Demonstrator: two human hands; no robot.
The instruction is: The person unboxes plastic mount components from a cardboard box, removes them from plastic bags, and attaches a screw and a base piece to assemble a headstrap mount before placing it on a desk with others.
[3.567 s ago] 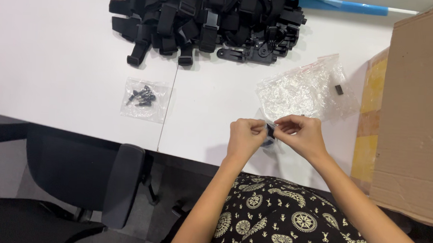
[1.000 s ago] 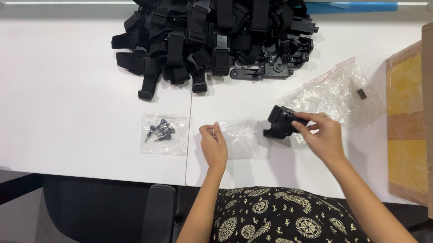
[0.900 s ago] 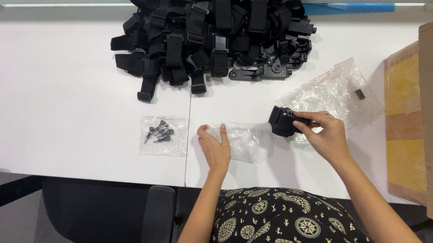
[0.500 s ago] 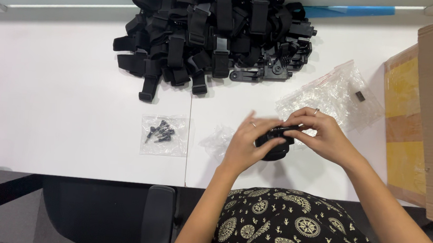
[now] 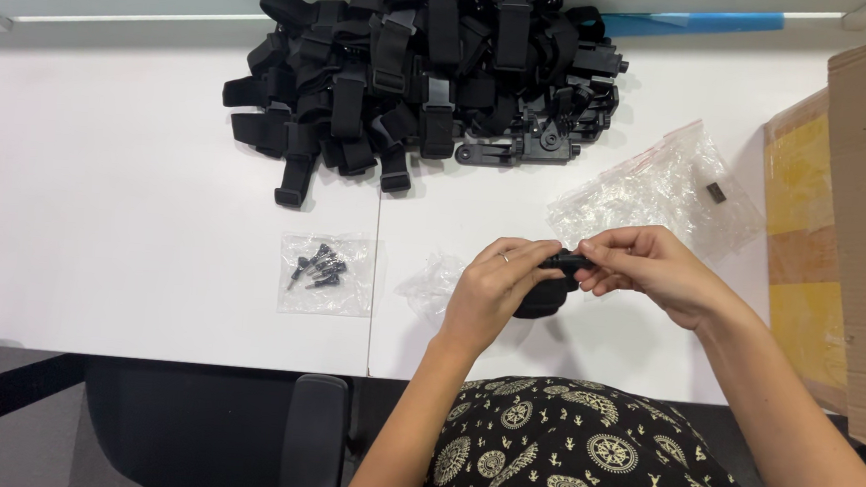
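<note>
Hands: I count two, a left hand [image 5: 495, 292] and a right hand [image 5: 642, 271], meeting over the desk [image 5: 104, 223].
Black part held: one black part [image 5: 548, 293], pinched between both hands.
Strap heap: one heap of black straps [image 5: 424, 62]; I cannot count the single straps, they overlap too much.
Small clear bags: two, one bag of screws [image 5: 326, 272] and one crumpled clear bag [image 5: 431, 283] beside my left hand.
Screws in the bag: several, too small to count exactly.
Large clear bags: one large clear bag [image 5: 657, 187].
Cardboard boxes: one cardboard box [image 5: 856, 199].
Chairs: I make out two dark chairs [image 5: 191, 429], partly cut off.
</note>
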